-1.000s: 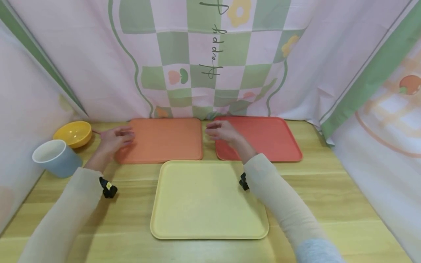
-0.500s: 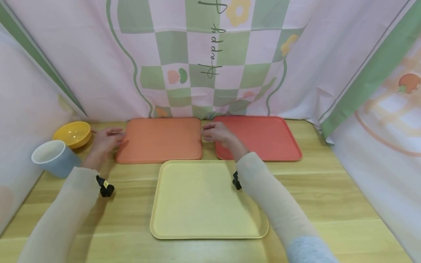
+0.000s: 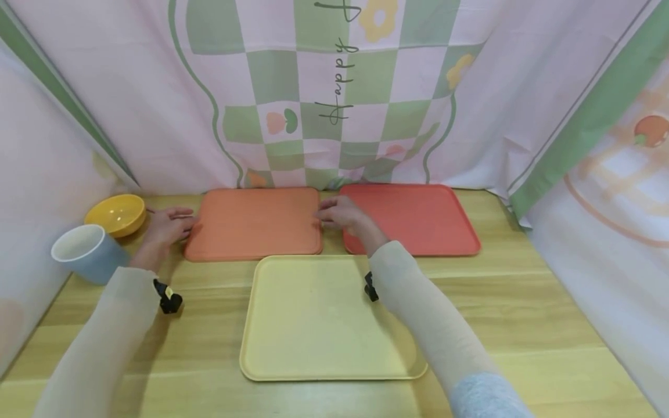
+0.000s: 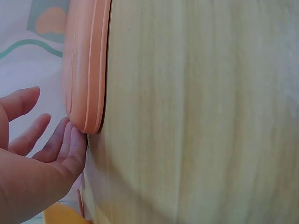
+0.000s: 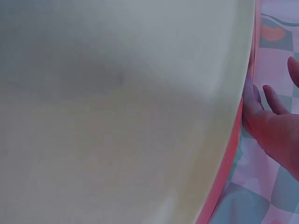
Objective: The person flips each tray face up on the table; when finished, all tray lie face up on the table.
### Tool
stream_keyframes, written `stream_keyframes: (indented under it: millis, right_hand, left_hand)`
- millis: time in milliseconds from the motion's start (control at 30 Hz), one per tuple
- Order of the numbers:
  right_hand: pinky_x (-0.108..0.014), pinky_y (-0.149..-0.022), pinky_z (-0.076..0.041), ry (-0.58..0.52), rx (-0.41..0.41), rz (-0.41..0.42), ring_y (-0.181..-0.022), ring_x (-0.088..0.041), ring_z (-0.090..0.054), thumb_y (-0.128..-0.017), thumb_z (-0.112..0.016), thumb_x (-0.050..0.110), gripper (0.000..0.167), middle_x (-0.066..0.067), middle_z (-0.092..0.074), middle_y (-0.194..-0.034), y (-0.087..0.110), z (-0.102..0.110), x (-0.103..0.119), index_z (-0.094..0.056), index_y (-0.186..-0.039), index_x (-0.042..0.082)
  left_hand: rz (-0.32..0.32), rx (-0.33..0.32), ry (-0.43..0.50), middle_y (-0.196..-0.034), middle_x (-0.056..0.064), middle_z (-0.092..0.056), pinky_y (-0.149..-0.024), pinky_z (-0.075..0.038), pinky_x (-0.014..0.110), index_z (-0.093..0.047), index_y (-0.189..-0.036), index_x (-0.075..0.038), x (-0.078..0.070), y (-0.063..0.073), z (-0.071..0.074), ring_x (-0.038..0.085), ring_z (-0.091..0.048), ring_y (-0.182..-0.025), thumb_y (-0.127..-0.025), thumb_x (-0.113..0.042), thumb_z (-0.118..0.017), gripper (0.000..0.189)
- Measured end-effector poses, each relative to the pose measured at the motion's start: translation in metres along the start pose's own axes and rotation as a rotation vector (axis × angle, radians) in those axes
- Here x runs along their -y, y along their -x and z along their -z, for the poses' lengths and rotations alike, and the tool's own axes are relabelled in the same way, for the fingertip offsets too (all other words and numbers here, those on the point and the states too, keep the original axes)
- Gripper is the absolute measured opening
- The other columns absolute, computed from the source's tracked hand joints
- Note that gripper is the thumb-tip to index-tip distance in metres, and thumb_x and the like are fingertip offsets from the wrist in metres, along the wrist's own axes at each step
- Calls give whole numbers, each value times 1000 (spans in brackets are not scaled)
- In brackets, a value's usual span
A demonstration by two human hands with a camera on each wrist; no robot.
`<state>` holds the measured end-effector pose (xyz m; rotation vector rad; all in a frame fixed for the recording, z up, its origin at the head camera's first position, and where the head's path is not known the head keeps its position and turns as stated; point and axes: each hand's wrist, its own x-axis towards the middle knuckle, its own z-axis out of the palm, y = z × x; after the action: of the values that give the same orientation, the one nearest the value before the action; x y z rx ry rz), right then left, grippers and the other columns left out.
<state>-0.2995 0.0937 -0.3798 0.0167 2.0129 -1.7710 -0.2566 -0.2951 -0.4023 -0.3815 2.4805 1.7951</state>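
An orange tray (image 3: pixel 256 223) lies flat at the back left of the table, with a hand at each short side. My left hand (image 3: pixel 168 226) is at its left edge; in the left wrist view the fingertips (image 4: pixel 77 137) touch the tray's corner, fingers fairly straight and thumb apart. At the tray's right edge is my right hand (image 3: pixel 342 215), its fingers extended and loosely bent, over the gap beside the red tray (image 3: pixel 413 220). The right wrist view shows that hand (image 5: pixel 275 126) partly hidden behind the yellow tray (image 5: pixel 140 116).
The yellow tray (image 3: pixel 329 319) lies in front, beneath my right forearm. A yellow bowl (image 3: pixel 117 215) and a blue cup (image 3: pixel 91 252) stand at the left, close to my left hand. A patterned curtain (image 3: pixel 324 87) hangs behind the trays.
My left hand has drawn back left from over the orange tray to its left edge. The right hand has shifted left to that tray's right edge. The trays look unmoved.
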Motion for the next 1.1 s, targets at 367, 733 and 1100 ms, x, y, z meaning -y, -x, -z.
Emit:
stream_keyframes:
  millis: [367, 733, 1100]
  right_hand:
    - [-42, -102, -51, -72, -7, -43, -121, -36, -60, -98, -63, -1, 51, -23, -52, -135, 0, -4, 1, -41, -143, -8]
    - [-43, -101, -52, -68, -14, -49, -123, -34, -58, -99, -62, 0, 48, -22, -49, -140, -2, -4, 4, -44, -143, -9]
    - [-46, -105, -49, -114, -46, -87, -136, -32, -43, -97, -68, 6, 49, -16, -45, -147, -2, -8, 4, -50, -141, -2]
  left_hand:
    - [28, -13, -64, -144, 19, -47, -80, -54, 17, -44, -150, 3, 3, -1, 0, -5, -57, -83, -100, -21, -65, 60]
    - [125, -20, 120, -119, -1, -55, -81, -53, 17, -32, -157, -3, -3, 0, -1, 1, -61, -87, -99, -19, -66, 70]
    - [116, -94, 325, -123, 9, -53, -73, -53, 16, -41, -142, -6, -8, 5, -11, 8, -55, -95, -93, 12, -60, 56]
